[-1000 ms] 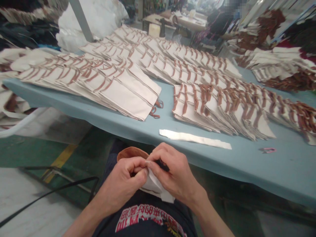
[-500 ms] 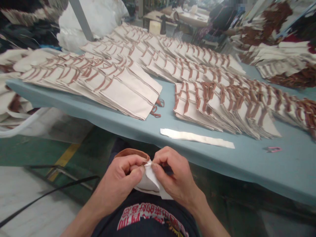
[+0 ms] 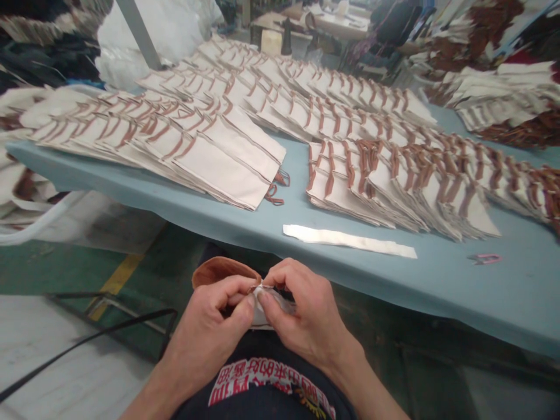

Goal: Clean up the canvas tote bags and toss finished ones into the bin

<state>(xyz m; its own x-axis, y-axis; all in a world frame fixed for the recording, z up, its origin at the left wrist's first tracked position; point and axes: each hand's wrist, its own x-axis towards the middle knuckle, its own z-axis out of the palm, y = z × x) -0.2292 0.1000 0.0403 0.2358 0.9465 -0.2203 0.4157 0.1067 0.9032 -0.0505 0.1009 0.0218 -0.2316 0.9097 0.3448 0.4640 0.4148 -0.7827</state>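
While both hands meet in front of the person's dark shirt (image 3: 271,388), a small white cloth (image 3: 261,318) sits pinched between them, above the lap and just off the near edge of the counter (image 3: 188,224). The left hand (image 3: 212,318) has its fingers closed on the cloth's upper edge; the right hand (image 3: 306,306) grips the same edge right beside it, fingers drawn together. A curved brown piece (image 3: 225,269) rises behind the left hand; where it joins the white cloth is hidden.

The counter is covered in smooth blue-grey and runs across the view. On it, cream pieces with brown edging lie overlapped in long rows: a left stack (image 3: 223,166), a right stack (image 3: 394,181) and a back row (image 3: 301,108). A narrow white strip (image 3: 350,240) lies near the front edge, and pink-handled snips (image 3: 485,258) rest to its right.

Around the counter, a white tub (image 3: 39,236) holds more cloth at the left, and a grey post (image 3: 137,35) stands before a big white plastic bag (image 3: 179,29). The green floor (image 3: 35,265) carries a yellow stripe (image 3: 116,277). Cream and brown cloth is heaped in a pile (image 3: 503,93) at the far right.
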